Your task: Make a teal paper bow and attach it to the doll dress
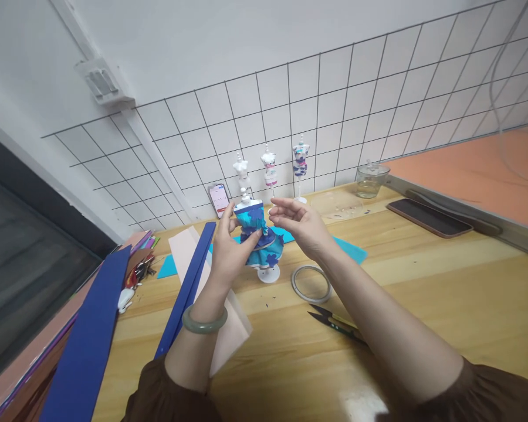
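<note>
My left hand (235, 249) is wrapped round a small white dress form, its thumb pressed on the front of the blue floral dress (266, 257) that covers it. The form is upright, with its white neck knob (245, 198) above the dress and its round white base (268, 274) below. My right hand (300, 225) hovers just right of the dress, apart from it, with fingers extended and nothing visible between them. Below that hand lie a roll of narrow tape (294, 287) and thread snips (334, 322), partly hidden by my right forearm.
Three more small dress forms (270, 167) stand at the back by the wire grid. A lit phone (220, 199) leans there too. Blue strips (189, 287) and a pale sheet (231, 337) lie left; a glass cup (370, 181) and dark phone (429, 217) are right.
</note>
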`<state>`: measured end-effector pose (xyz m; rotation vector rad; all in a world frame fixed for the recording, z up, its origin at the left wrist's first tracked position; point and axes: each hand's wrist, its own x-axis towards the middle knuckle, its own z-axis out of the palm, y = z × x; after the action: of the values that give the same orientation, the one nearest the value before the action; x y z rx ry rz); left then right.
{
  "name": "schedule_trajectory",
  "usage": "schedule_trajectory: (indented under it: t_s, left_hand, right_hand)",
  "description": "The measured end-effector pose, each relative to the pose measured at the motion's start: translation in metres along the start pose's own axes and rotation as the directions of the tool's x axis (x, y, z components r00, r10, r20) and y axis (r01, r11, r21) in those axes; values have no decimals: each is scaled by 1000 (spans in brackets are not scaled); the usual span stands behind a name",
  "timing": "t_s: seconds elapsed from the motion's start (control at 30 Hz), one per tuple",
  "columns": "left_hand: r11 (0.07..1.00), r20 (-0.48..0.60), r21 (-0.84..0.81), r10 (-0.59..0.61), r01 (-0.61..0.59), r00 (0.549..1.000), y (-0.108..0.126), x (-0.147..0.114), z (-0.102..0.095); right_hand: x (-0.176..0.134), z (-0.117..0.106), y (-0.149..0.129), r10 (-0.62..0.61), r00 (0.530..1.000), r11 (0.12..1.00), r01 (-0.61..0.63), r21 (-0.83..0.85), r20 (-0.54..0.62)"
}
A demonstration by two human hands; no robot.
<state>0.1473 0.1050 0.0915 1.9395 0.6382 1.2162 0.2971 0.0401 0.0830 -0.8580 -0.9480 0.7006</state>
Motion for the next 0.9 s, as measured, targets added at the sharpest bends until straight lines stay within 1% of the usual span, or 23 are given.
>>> schedule_trajectory:
  t_s: [0.17, 0.37, 0.6, 0.73, 0.9]
  left_hand:
    - [1000, 13, -3, 15, -15, 1000, 0, 1, 0]
    - [1000, 7, -6, 18, -18, 1000, -1, 2, 0]
    - [1000, 21, 11, 15, -16, 1000, 0, 1, 0]
    - [1000, 25, -19, -10, 11, 1000, 1, 0, 0]
    - [998, 19, -52, -37, 38, 999, 1, 0, 0]
  right_hand:
    - [1, 2, -1, -23, 997, 1000, 23, 0, 80]
    - [-1, 6, -1, -13, 996, 997, 20, -77, 93]
    - [-2, 8, -2, 4, 994, 997, 5, -76, 110]
    - [-3, 6, -3, 18, 997, 997, -12, -82, 81]
    - [0, -1, 0, 61, 997, 993, -64, -95, -35]
